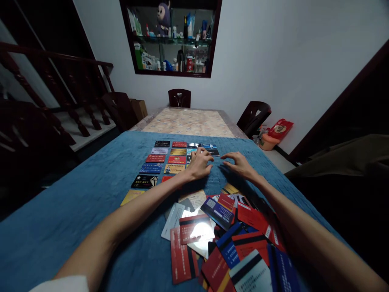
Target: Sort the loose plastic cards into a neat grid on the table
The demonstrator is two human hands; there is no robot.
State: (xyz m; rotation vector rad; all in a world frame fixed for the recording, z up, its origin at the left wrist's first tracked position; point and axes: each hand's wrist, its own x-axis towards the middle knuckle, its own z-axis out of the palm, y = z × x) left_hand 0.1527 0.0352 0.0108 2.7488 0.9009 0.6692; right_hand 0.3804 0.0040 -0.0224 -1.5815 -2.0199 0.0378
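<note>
My left hand [199,164] reaches over the blue cloth with its fingers bent and apart. Its fingertips are at a black card [213,153] in the right column of laid-out cards; whether they touch it I cannot tell. Just to the right, my right hand [239,164] hovers near the cloth, thumb and fingers apart and holding nothing. Cards lie face up in neat columns, among them a red card [176,159] and a blue card [150,168]. My left hand and forearm hide part of them. Between my forearms spreads a loose heap with a glossy red card [197,229] on top.
The blue cloth [82,184] covers the near part of the table, and a patterned tabletop [191,121] shows beyond it. Chairs stand around, one at the far end [179,98]. A wall cabinet [172,73] holds bottles and a plush toy. Dark fabric [334,156] hangs at the right.
</note>
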